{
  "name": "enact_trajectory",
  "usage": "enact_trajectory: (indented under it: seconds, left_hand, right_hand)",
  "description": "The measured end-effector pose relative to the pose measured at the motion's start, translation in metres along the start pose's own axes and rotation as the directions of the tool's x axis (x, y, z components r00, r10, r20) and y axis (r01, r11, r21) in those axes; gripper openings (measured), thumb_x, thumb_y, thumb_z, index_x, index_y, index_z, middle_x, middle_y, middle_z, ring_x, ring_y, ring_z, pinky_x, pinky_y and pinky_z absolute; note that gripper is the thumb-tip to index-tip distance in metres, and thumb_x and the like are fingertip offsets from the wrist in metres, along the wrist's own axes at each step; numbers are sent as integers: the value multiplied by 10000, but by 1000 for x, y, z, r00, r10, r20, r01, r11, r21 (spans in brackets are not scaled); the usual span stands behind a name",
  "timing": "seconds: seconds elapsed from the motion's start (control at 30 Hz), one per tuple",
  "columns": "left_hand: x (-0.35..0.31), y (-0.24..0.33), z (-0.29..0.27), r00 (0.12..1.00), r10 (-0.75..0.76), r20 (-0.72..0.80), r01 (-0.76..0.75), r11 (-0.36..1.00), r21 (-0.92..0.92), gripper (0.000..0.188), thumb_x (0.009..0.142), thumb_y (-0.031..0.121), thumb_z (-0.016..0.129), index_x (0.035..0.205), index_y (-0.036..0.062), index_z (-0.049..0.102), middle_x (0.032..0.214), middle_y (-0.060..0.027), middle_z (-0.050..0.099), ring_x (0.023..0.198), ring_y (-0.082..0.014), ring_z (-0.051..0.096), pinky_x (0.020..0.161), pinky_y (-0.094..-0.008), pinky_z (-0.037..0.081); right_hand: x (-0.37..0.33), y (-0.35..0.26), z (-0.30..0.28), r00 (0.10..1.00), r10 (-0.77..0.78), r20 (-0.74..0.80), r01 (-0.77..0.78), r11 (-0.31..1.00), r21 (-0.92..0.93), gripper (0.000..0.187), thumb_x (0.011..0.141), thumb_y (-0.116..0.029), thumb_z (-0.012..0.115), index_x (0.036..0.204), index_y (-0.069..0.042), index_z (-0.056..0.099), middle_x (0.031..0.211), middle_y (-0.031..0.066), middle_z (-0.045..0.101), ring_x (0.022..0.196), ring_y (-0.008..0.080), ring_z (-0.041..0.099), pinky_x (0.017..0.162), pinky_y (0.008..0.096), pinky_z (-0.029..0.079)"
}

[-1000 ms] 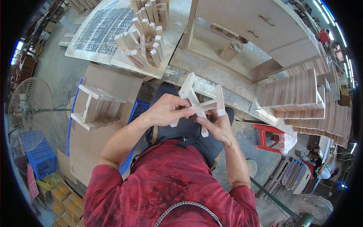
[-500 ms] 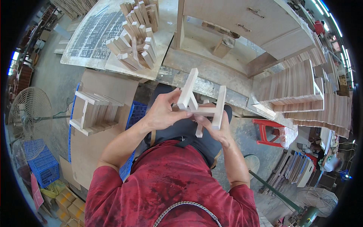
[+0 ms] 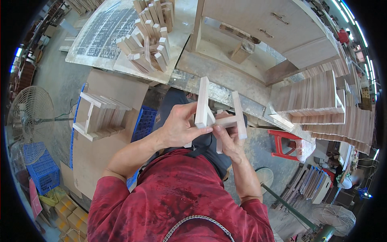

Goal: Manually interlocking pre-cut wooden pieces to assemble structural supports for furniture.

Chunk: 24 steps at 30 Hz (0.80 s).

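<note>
Both hands grasp a pale wooden H-shaped frame (image 3: 219, 115) held above the lap. The left hand (image 3: 177, 129) closes around one upright; the right hand (image 3: 227, 139) grips the crossbar. Beyond, at the worktop's (image 3: 225, 80) near edge, wooden pieces (image 3: 147, 44) stand clustered on a board. A fan (image 3: 30, 115) stands left on the concrete floor.

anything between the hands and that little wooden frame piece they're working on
Nothing visible does. The left hand and the right hand both already grip the small wooden frame, fingers directly on its slats, above the person's lap.
</note>
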<state>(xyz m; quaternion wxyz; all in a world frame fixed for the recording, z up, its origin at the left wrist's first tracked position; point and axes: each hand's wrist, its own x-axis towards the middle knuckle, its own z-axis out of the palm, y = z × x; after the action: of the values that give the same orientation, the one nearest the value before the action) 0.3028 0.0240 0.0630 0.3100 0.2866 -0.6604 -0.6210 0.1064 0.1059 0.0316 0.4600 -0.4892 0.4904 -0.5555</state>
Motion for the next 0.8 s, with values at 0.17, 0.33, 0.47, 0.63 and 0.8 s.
enact_trajectory:
  seconds: [0.17,0.33,0.47,0.63,0.8]
  left_hand:
    - [12,-21,-5,999,-34,-33,37,997,63,371,836,45,831,1157,-36,662,1052,-68,713,959,-100,629,845,-303,528]
    - [9,-20,-13,964,-264,-23,247,925,-288,409,870,25,797,1225,-49,608,1114,-99,703,1041,-129,646,883,-301,547]
    - [3,-22,-11,970,-245,-2,232,920,-315,455,883,5,776,1283,-49,567,1125,-114,703,1050,-150,662,881,-301,554]
    - [-1,-25,-10,975,-217,-53,210,970,-119,420,883,-2,763,1257,-60,579,1096,-113,725,976,-141,681,811,-289,554]
    - [3,-44,-26,974,-216,-68,217,976,18,371,860,36,787,1185,-56,633,1004,-116,744,887,-134,691,764,-307,571]
  right_hand:
    - [8,14,9,968,232,-96,-205,952,226,242,960,-117,745,1135,18,648,938,46,677,829,103,624,694,256,510]
    - [22,10,-4,952,292,94,-298,953,60,312,953,-191,771,1141,47,697,933,45,713,802,79,631,683,248,515]
    - [19,13,3,953,295,64,-300,950,83,323,945,-182,775,1158,47,693,927,49,714,791,76,625,675,249,508]
    - [19,18,7,959,277,59,-274,960,-56,900,959,-31,708,1666,-120,159,1123,112,704,1023,181,682,906,331,548]
    - [36,28,8,949,312,50,-297,933,-202,506,936,-114,735,1348,-21,458,968,81,710,859,137,648,767,316,520]
